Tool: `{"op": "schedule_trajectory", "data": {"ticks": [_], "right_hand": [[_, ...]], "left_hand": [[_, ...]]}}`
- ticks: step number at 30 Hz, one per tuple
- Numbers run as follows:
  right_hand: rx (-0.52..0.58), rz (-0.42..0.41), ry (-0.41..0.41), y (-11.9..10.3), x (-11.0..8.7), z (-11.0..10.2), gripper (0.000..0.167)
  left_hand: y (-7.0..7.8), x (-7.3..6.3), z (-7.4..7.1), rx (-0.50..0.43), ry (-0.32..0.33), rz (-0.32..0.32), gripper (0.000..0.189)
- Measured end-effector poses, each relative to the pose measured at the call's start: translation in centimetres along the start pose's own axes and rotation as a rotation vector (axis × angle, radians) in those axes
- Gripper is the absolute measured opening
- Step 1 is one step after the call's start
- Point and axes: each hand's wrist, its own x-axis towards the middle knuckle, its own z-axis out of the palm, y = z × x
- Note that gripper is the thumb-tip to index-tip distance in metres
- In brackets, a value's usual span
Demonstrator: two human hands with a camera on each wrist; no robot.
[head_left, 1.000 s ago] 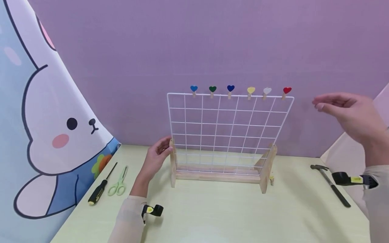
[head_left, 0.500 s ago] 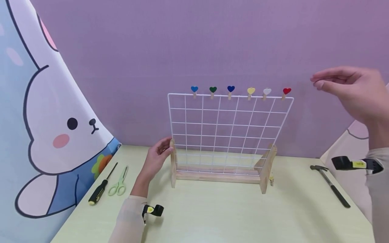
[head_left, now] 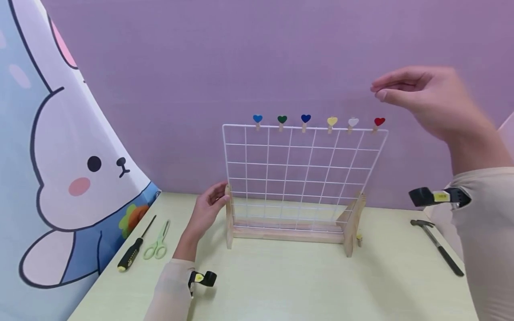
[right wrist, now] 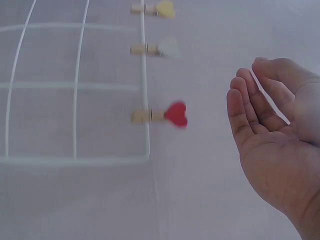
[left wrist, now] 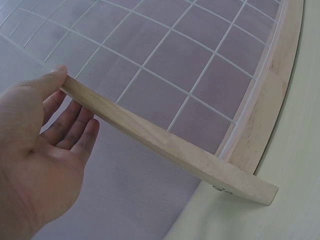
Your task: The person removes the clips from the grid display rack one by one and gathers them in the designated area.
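Observation:
A white wire grid (head_left: 291, 127) stands in a wooden stand (head_left: 287, 235). Along its top bar sit clothespins with heart tops: light blue (head_left: 258, 118), green (head_left: 282, 119), dark blue (head_left: 306, 118), yellow (head_left: 332, 121), white (head_left: 353, 121) and red (head_left: 379, 121). My left hand (head_left: 205, 211) pinches the top of the stand's left side piece (left wrist: 160, 140) between thumb and fingers. Up above the red clothespin is my right hand (head_left: 429, 98), fingers gently bent and close to the thumb. The right wrist view shows nothing in that hand (right wrist: 280, 135), apart from the grid.
On the left lie a screwdriver (head_left: 130, 254) and green scissors (head_left: 157, 245). A hammer (head_left: 439, 249) lies at the right. Behind the stand's right foot a small clothespin (head_left: 359, 240) is partly hidden. A purple backdrop (head_left: 241, 53) rises behind the table (head_left: 281, 285).
My right hand has risen, then moved left to above the grid's right end. The left hand keeps its hold on the stand, and the clothespins stay where they were.

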Motion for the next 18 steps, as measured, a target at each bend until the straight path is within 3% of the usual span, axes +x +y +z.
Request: {"op": "schedule_trajectory", "data": {"ticks": [10, 18], "right_hand": [[-0.008, 0.01, -0.088, -2.2, 2.2, 3.3, 0.035], [0.05, -0.044, -0.155, -3.4, 3.4, 6.3, 0.034]], "left_hand": [[0.2, -0.1, 0.3, -0.018, -0.01, 0.018, 0.049], [0.2, -0.1, 0.2, -0.035, -0.013, 0.017, 0.048]]}}
